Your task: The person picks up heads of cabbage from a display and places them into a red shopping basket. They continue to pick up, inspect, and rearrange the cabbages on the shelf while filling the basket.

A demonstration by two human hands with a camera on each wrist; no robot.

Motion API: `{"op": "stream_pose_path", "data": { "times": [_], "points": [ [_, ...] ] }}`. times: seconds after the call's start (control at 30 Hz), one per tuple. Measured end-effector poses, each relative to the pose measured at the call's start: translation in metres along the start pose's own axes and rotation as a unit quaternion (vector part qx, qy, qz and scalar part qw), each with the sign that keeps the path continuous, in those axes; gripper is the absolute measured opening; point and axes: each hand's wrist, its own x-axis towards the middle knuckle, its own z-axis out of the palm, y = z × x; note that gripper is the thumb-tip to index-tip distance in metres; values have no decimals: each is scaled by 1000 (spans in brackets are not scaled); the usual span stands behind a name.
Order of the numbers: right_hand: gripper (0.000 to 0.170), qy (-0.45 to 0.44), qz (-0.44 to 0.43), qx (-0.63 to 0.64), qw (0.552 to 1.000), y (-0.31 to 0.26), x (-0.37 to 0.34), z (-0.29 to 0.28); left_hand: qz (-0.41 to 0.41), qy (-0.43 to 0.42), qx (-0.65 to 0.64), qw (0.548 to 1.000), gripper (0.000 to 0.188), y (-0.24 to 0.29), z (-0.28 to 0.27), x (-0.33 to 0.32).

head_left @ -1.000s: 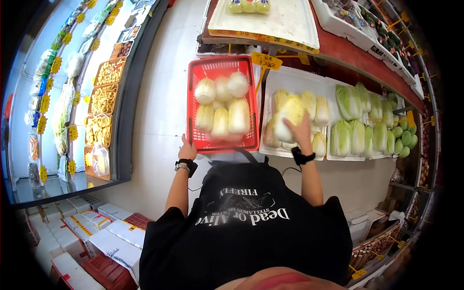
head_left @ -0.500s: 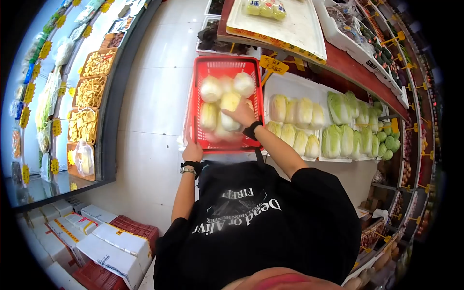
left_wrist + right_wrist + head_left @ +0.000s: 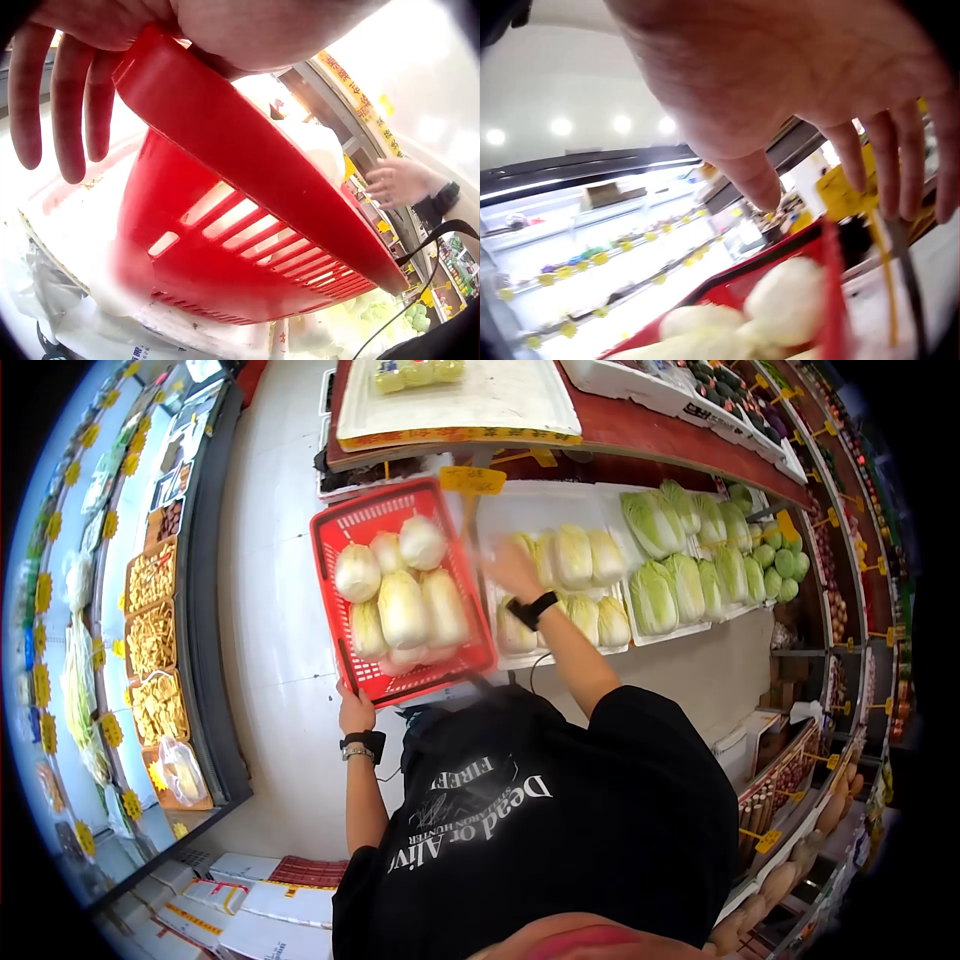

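A red basket point(image 3: 455, 660) holding several pale cabbages point(image 3: 403, 610) is slightly turned in front of the person. At its near left corner the left hand point(image 3: 356, 712) grips the rim; in the left wrist view the basket corner point(image 3: 225, 127) lies between the thumb side and the extended fingers of that hand point(image 3: 217, 30). The right hand point(image 3: 513, 568), blurred, hovers over the left part of a white tray of yellowish cabbages point(image 3: 575, 555). In the right wrist view its fingers are spread and nothing is held point(image 3: 795, 82).
Green cabbages point(image 3: 652, 520) and round cabbages point(image 3: 785, 565) lie farther right. A yellow price sign point(image 3: 472, 480) stands by the basket's far right corner. Above is a red shelf point(image 3: 640, 435); a lit display case point(image 3: 215, 690) lines the left, with white boxes point(image 3: 285, 905) below.
The right hand has let go of a cabbage in the basket and moved right over the tray. The basket has shifted left in view and turned, the left hand still at its corner.
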Motion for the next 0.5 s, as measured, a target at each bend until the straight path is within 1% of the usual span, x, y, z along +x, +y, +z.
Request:
{"op": "stream_pose_path", "data": {
  "times": [0.03,0.1,0.13,0.17,0.23,0.3,0.4,0.5],
  "points": [
    [66,72,57,-25,995,18,2,-24,-13,-10,3,1000,54,2,-1,1],
    [70,193,81,-150,966,98,19,-43,-3,-5,5,1000,53,3,1,2],
    [75,187,135,-194,954,127,18,-53,-2,1,5,1000,53,1,0,1],
    [81,180,181,-237,937,153,22,-62,-5,-10,20,1000,52,1,-2,0],
    [96,123,215,-315,916,201,14,-61,-17,-27,42,999,51,5,-5,2],
    [109,55,245,-351,902,230,13,-52,-43,-36,65,996,48,13,-10,1],
    [114,87,227,-392,887,229,15,-36,-47,-21,46,998,47,12,-6,2],
    [115,110,224,-390,886,225,12,-27,-49,-5,42,998,46,12,-4,1]
  ]
}}
